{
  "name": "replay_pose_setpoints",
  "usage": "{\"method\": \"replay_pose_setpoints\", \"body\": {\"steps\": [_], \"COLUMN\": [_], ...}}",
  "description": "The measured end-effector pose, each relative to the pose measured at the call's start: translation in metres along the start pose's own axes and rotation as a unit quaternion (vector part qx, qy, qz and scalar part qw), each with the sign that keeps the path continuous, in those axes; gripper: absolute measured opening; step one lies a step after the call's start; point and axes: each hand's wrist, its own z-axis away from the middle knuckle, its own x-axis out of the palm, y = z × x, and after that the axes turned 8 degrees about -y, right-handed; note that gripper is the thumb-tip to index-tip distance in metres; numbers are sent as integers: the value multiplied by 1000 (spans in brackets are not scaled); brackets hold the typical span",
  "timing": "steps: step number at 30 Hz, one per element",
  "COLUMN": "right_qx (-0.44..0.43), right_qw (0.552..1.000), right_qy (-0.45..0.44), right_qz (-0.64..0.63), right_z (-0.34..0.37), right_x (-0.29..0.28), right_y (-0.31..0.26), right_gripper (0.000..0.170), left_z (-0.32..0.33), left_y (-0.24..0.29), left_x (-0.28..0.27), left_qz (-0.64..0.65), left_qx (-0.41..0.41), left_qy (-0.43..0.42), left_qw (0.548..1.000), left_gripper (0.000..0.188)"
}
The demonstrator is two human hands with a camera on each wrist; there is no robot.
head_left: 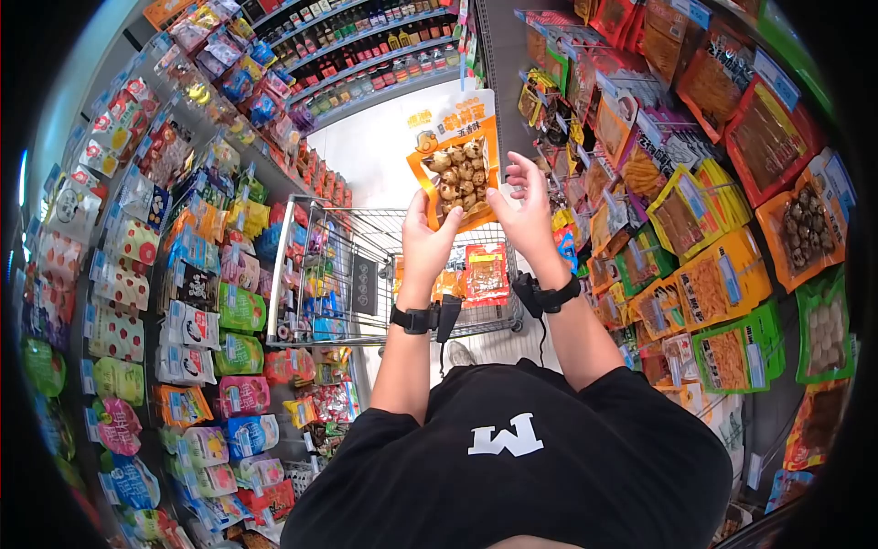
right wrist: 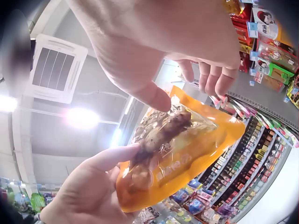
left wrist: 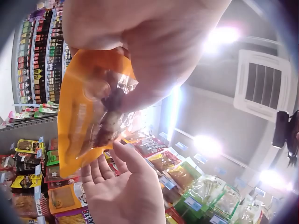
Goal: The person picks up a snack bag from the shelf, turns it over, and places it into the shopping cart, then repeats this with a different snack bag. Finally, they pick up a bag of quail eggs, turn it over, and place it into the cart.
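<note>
An orange snack bag (head_left: 457, 174) with a clear window stands upright before me, and brown, egg-like pieces show through it. My left hand (head_left: 428, 242) grips its lower left edge, thumb on the front and fingers behind. At the lower right edge, my right hand (head_left: 526, 212) has its thumb at the bag and its other fingers spread away from it. The right wrist view shows the left hand (right wrist: 91, 182) pinching one end of the bag (right wrist: 187, 154). In the left wrist view, the right hand (left wrist: 126, 191) lies palm up just below the bag (left wrist: 77, 112).
A wire shopping cart (head_left: 384, 274) stands ahead, with a red snack packet (head_left: 486, 274) and other packets in it. Hanging snack bags (head_left: 722, 284) line the right side close by. More packets (head_left: 192, 329) hang on the left, and bottle shelves (head_left: 375, 55) stand at the back.
</note>
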Motion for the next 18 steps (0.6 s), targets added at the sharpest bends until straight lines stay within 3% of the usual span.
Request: {"method": "replay_pose_setpoints", "body": {"steps": [1, 2, 3, 5, 6, 7, 9, 10, 11, 13, 15, 17, 18], "right_qx": [-27, -36, -22, -3, -25, -24, 110, 144, 127, 106, 139, 174, 180], "right_qw": [1000, 998, 992, 979, 974, 974, 909, 894, 883, 867, 857, 845, 845], "right_qy": [5, -53, -74, -67, -61, -61, -33, -16, -12, -34, -46, -58, -73], "right_qz": [-1, -25, -103, -192, -218, -217, -400, -425, -452, -486, -494, -503, -498], "right_z": [0, -1, 2, 10, 12, 16, 22, 23, 26, 26, 31, 40, 42], "right_x": [-1, -3, 2, 8, 9, 4, -11, -18, -24, -32, -41, -43, -41], "right_y": [-2, 2, 2, 2, 4, 4, 4, 4, 2, 10, 11, 16, 20], "right_gripper": [55, 59, 65, 71, 59, 59, 41, 30, 31, 33, 35, 36, 38], "left_z": [0, 0, 1, 8, 13, 17, 23, 24, 25, 23, 23, 23, 24], "left_y": [-2, -9, -8, -6, -5, 3, 20, 25, 23, 12, -1, -21, -23], "left_x": [3, 9, 17, 34, 41, 46, 57, 55, 48, 33, 25, 16, 15], "left_qz": [-46, -33, -33, -86, -221, -220, -427, -391, -390, -239, -211, -112, -132], "left_qx": [6, 29, 30, -16, 37, 37, 167, 162, 159, 83, 14, -40, -55], "left_qy": [-4, -7, -10, -30, -38, -38, -101, -123, -127, -122, -9, 47, 45], "left_qw": [999, 999, 999, 996, 974, 974, 883, 898, 898, 960, 977, 992, 989], "left_gripper": [36, 38, 38, 50, 51, 51, 54, 51, 51, 41, 30, 29, 31]}}
